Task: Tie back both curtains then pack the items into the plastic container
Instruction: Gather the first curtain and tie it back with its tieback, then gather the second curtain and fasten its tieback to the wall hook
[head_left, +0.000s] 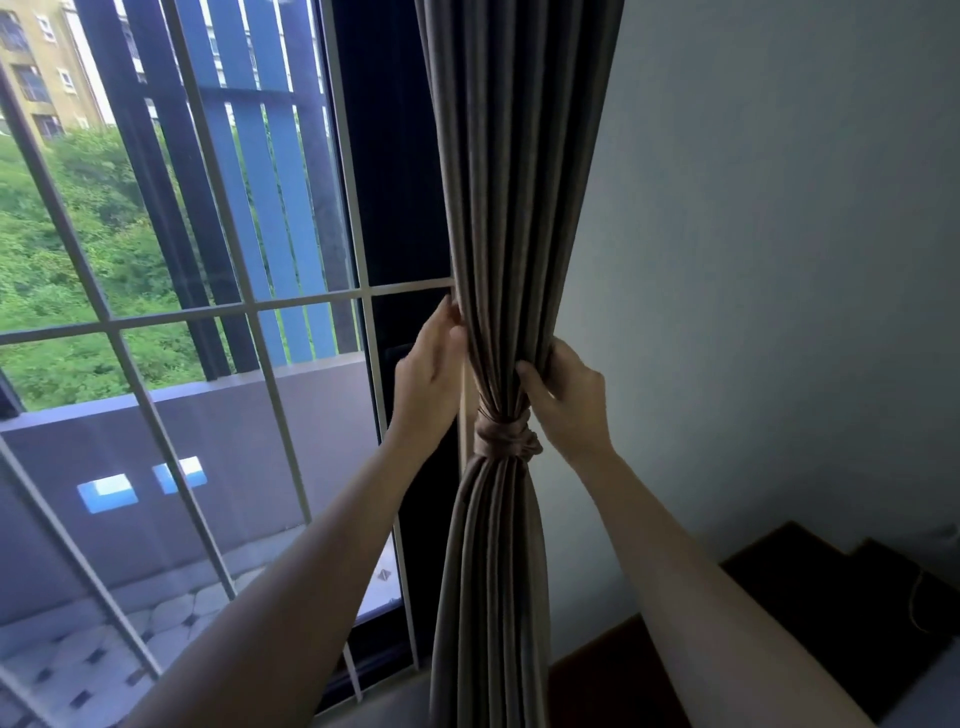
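A grey-brown curtain (514, 208) hangs gathered at the right edge of the window. A matching fabric tie-back (506, 437) is knotted round its middle. Just above the knot, my left hand (428, 371) holds the curtain's left edge, thumb and fingers pinching the folds. My right hand (563, 387) grips the folds on the right side, its fingers curled into the fabric. No second curtain, plastic container or loose items show in this view.
A barred window (244, 301) fills the left, with a balcony and trees behind it. A plain pale wall (779, 260) stands right of the curtain. Dark wooden furniture (831, 597) sits low at the right.
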